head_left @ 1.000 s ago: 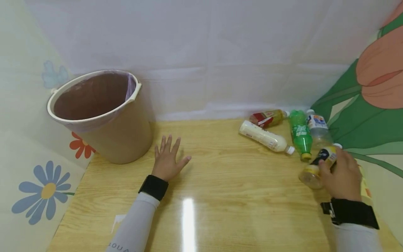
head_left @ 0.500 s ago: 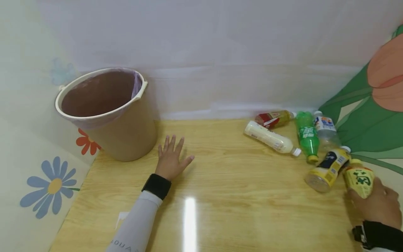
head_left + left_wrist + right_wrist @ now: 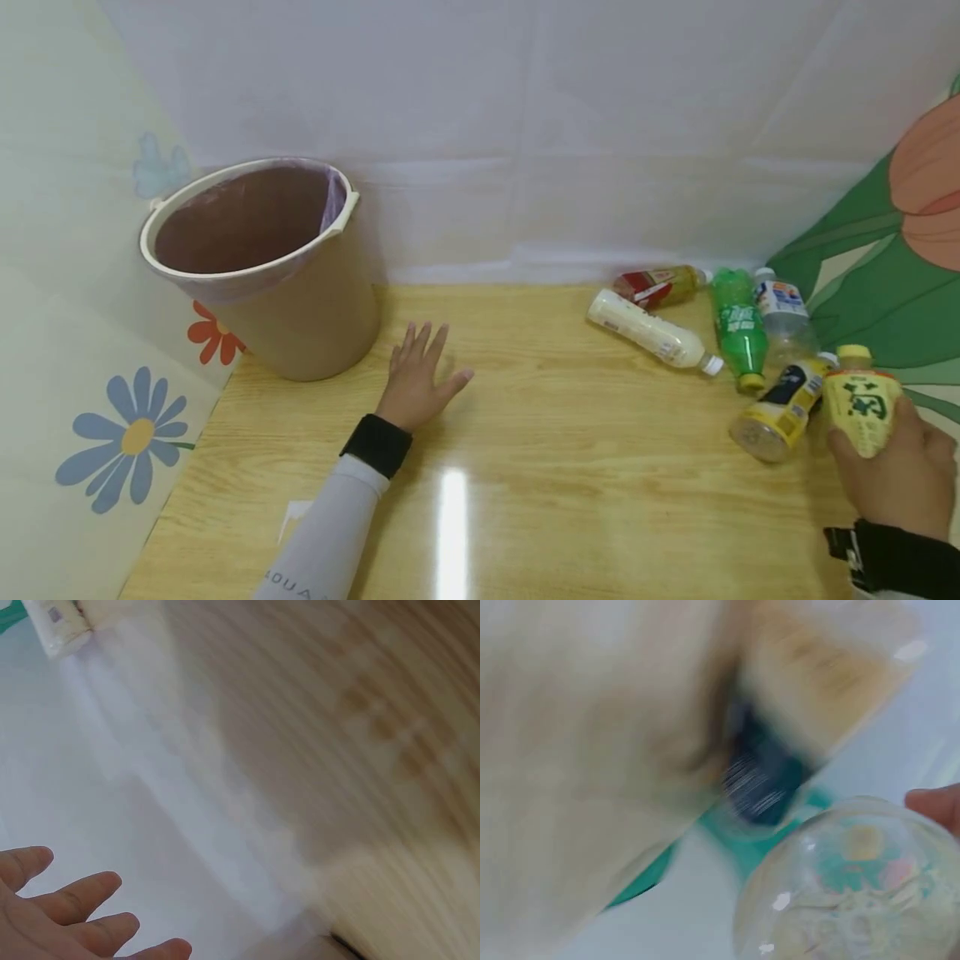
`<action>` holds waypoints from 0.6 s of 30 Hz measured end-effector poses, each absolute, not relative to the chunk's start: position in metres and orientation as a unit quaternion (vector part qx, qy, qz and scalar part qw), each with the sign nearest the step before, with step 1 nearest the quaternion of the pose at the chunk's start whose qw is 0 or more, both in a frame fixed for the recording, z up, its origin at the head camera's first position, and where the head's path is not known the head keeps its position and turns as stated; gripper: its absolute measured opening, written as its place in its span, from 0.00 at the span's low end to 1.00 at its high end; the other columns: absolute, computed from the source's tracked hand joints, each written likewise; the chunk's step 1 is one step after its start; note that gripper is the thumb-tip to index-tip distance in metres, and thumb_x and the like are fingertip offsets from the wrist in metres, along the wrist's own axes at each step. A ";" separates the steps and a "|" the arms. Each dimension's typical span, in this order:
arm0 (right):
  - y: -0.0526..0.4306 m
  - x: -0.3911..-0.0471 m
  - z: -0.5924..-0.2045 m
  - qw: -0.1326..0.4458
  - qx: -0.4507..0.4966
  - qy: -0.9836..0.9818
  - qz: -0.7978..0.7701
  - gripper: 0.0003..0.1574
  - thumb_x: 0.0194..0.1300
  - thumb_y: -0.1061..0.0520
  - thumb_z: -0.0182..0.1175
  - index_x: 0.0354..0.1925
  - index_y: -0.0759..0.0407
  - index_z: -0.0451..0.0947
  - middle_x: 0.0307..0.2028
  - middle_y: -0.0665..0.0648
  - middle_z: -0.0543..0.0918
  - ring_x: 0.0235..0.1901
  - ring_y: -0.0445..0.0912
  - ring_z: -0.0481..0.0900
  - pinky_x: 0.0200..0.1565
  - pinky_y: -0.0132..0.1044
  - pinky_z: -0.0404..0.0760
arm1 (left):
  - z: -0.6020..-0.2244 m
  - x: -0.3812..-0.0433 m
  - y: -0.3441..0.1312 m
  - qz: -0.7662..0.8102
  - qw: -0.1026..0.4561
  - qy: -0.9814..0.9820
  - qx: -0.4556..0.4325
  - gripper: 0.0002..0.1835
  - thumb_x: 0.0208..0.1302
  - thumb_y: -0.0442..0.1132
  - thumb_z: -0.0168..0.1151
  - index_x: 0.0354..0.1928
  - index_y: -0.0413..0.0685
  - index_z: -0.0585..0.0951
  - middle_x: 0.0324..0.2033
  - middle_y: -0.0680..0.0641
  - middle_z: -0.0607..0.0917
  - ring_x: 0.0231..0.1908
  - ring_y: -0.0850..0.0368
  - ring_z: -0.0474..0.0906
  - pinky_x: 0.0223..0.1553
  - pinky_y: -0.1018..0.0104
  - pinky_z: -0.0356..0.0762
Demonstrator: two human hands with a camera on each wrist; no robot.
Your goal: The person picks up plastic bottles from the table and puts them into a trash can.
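Plainly, right hand [image 3: 900,471] grips the pale yellow bottle [image 3: 861,408] near the surface's [image 3: 585,483] right edge, cap at far end, long axis pointing away from the person. Left hand [image 3: 418,379], fingers spread, holding nothing, well apart, toward far left corner, near bin [image 3: 322,321].

One bench [image 3: 562,467], wood-grained, smooth and glossy; one bin [image 3: 315,317], matt plastic, with thin, filmy plastic liner [image 3: 333,200]; held bottle [image 3: 840,907], smooth, shiny plastic; green bottle [image 3: 740,329], glossy plastic; wristbands [image 3: 378,446], matt fabric.

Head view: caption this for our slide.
Right hand grips a bottle near five others; left hand spread near a bin.
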State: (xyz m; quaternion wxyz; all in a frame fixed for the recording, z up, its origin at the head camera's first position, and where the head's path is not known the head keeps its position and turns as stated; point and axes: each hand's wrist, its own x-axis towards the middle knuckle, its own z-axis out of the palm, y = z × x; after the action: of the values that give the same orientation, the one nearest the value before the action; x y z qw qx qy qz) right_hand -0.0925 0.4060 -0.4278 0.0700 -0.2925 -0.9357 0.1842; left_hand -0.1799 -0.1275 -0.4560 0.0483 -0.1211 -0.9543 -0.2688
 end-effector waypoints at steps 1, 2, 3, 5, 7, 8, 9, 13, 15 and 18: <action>0.397 -0.094 -0.423 0.088 -0.268 -0.940 0.190 0.53 0.69 0.45 0.50 0.76 0.59 0.32 0.67 0.83 0.48 0.57 0.79 0.57 0.43 0.68 0.66 | -0.454 -0.179 -0.125 -0.280 0.049 -0.950 -0.126 0.46 0.64 0.71 0.46 0.77 0.58 0.48 0.76 0.41 0.51 0.77 0.43 0.35 0.73 0.35 0.40; 0.386 -0.096 -0.419 0.104 -0.236 -0.945 0.199 0.53 0.68 0.45 0.52 0.76 0.59 0.33 0.66 0.84 0.49 0.56 0.80 0.58 0.43 0.68 0.65 | -0.452 -0.178 -0.123 -0.292 0.047 -0.946 -0.131 0.46 0.64 0.71 0.46 0.77 0.58 0.48 0.76 0.41 0.52 0.77 0.43 0.36 0.73 0.35 0.41; 0.375 -0.099 -0.415 0.129 -0.199 -0.949 0.208 0.53 0.67 0.47 0.55 0.76 0.59 0.36 0.65 0.84 0.52 0.56 0.79 0.58 0.43 0.68 0.65 | -0.450 -0.177 -0.120 -0.308 0.044 -0.941 -0.135 0.46 0.64 0.71 0.46 0.77 0.59 0.48 0.76 0.42 0.52 0.77 0.44 0.37 0.73 0.36 0.42; 0.349 -0.103 -0.410 0.158 -0.125 -0.953 0.227 0.53 0.65 0.50 0.59 0.76 0.58 0.40 0.64 0.83 0.55 0.54 0.78 0.61 0.41 0.68 0.66 | -0.445 -0.176 -0.113 -0.343 0.036 -0.928 -0.142 0.45 0.64 0.71 0.46 0.77 0.61 0.47 0.76 0.45 0.53 0.77 0.45 0.42 0.73 0.39 0.47; 0.321 -0.108 -0.407 0.178 -0.051 -0.951 0.248 0.53 0.64 0.52 0.62 0.76 0.57 0.43 0.63 0.81 0.58 0.51 0.74 0.63 0.38 0.65 0.67 | -0.440 -0.173 -0.105 -0.387 0.021 -0.911 -0.144 0.44 0.64 0.71 0.46 0.76 0.66 0.46 0.75 0.48 0.54 0.76 0.48 0.47 0.72 0.41 0.53; 0.306 -0.109 -0.406 0.187 -0.018 -0.948 0.257 0.53 0.63 0.54 0.63 0.76 0.57 0.45 0.63 0.80 0.59 0.51 0.72 0.65 0.38 0.64 0.68 | -0.438 -0.172 -0.100 -0.410 0.013 -0.900 -0.145 0.43 0.64 0.71 0.46 0.76 0.70 0.45 0.75 0.50 0.54 0.75 0.49 0.49 0.72 0.42 0.55; 0.291 -0.111 -0.404 0.194 0.009 -0.946 0.260 0.53 0.62 0.55 0.64 0.76 0.56 0.46 0.62 0.78 0.60 0.49 0.70 0.66 0.37 0.62 0.70 | -0.435 -0.170 -0.096 -0.435 0.008 -0.888 -0.147 0.42 0.64 0.70 0.47 0.75 0.72 0.46 0.74 0.52 0.56 0.74 0.50 0.53 0.70 0.43 0.58; 0.238 -0.117 -0.401 0.219 0.106 -0.927 0.284 0.55 0.55 0.60 0.69 0.75 0.55 0.51 0.61 0.73 0.65 0.47 0.62 0.71 0.36 0.55 0.73 | -0.425 -0.163 -0.074 -0.526 0.017 -0.833 -0.170 0.36 0.69 0.62 0.49 0.74 0.68 0.50 0.71 0.51 0.62 0.70 0.53 0.60 0.67 0.49 0.67; 0.215 -0.120 -0.401 0.225 0.146 -0.918 0.293 0.57 0.53 0.61 0.71 0.74 0.55 0.52 0.61 0.71 0.67 0.47 0.59 0.72 0.36 0.53 0.76 | -0.421 -0.160 -0.065 -0.574 0.022 -0.799 -0.181 0.33 0.71 0.56 0.50 0.74 0.63 0.53 0.69 0.49 0.65 0.68 0.53 0.63 0.64 0.51 0.69; 0.184 -0.121 -0.403 0.230 0.205 -0.899 0.310 0.56 0.51 0.60 0.72 0.73 0.57 0.55 0.60 0.68 0.68 0.48 0.55 0.74 0.39 0.49 0.79 | -0.415 -0.156 -0.053 -0.656 -0.001 -0.735 -0.171 0.32 0.73 0.50 0.50 0.74 0.59 0.53 0.67 0.47 0.67 0.65 0.52 0.67 0.63 0.51 0.71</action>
State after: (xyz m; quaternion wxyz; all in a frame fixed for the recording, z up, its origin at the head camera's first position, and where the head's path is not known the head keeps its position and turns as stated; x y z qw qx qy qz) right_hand -0.1211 0.1844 -0.4030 0.2299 0.2049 -0.8994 0.3101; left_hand -0.1558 -0.0530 -0.4152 -0.0009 -0.1710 -0.7353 -0.6558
